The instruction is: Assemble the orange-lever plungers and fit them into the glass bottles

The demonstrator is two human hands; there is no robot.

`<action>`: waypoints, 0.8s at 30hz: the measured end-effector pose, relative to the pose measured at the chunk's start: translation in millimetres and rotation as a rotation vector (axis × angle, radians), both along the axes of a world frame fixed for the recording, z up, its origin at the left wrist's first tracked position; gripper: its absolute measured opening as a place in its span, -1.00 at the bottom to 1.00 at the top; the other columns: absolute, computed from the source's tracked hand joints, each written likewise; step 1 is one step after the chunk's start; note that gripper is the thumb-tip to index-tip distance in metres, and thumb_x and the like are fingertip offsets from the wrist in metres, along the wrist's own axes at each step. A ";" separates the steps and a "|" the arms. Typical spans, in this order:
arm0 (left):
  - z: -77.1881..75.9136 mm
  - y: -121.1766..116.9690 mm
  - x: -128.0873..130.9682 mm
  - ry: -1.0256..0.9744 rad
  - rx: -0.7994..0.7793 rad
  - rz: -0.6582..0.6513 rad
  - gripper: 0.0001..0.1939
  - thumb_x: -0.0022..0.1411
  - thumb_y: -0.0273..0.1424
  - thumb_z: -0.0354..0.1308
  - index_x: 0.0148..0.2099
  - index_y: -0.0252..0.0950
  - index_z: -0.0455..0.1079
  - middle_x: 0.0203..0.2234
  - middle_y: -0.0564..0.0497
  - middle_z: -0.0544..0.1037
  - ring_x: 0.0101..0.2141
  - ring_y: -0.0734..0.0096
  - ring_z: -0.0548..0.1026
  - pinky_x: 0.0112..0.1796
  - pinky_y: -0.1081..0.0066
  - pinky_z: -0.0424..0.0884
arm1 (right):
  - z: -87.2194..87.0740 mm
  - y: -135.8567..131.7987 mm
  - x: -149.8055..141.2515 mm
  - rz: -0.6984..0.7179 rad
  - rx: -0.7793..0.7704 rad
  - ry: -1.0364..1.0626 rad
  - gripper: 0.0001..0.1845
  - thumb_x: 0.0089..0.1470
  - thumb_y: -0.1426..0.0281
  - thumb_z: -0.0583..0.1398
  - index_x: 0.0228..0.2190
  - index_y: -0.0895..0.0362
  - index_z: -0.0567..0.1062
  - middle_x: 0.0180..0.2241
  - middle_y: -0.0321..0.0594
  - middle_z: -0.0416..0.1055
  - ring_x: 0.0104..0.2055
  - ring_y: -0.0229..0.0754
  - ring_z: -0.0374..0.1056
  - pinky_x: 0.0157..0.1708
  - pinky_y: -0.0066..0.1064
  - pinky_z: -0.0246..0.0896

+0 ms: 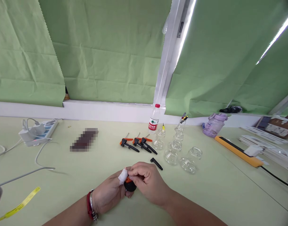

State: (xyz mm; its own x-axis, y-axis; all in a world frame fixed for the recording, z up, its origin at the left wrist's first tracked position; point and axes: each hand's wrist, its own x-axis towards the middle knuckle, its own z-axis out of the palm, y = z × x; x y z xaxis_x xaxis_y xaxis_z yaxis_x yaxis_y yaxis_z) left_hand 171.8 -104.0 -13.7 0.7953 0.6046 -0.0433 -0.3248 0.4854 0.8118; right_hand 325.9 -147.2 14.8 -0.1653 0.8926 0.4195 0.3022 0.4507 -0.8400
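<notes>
Near the front of the table my left hand [111, 191] is closed around a round black-and-orange bottle top [130, 185]. White wrapping, perhaps tissue or a bandage, covers its thumb [123, 176]. My right hand [148, 183] pinches at the top's orange part; the fingertips hide what exactly they grip. Beyond the hands lie several black-and-orange tops with black handles and thin stems [145, 145]. A loose black handle piece [156, 164] rests closer to me. To its right stand several clear glass flasks [172, 153], one other flask [191, 161] nearest the front.
A red-capped water bottle [154, 119] and a flask holding screwdrivers [181, 124] stand toward the back wall. A purple bottle [214, 125] and orange power strip [238, 151] are at right. At left are a white power strip [41, 133], cables and a yellow strip [20, 205].
</notes>
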 end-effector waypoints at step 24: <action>-2.0 1.8 -1.0 0.006 -0.001 0.025 -0.68 0.29 -0.19 0.00 -0.23 -0.33 0.44 -0.41 -0.02 0.40 -0.41 0.41 0.32 -0.33 0.37 0.27 | 11.2 -7.1 3.2 0.094 0.003 -0.246 -0.89 -0.02 0.44 0.25 -0.36 0.06 0.51 -0.17 -0.24 0.41 -0.26 -0.20 0.40 -0.22 -0.37 0.33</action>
State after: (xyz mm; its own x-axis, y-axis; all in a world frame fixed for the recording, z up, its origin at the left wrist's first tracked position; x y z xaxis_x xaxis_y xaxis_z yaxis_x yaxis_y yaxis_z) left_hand 170.9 -102.2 -15.7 0.7797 0.6242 -0.0485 -0.3318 0.4776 0.8135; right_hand 329.1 -154.3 26.0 -0.3447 0.8674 0.3588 0.4544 0.4886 -0.7448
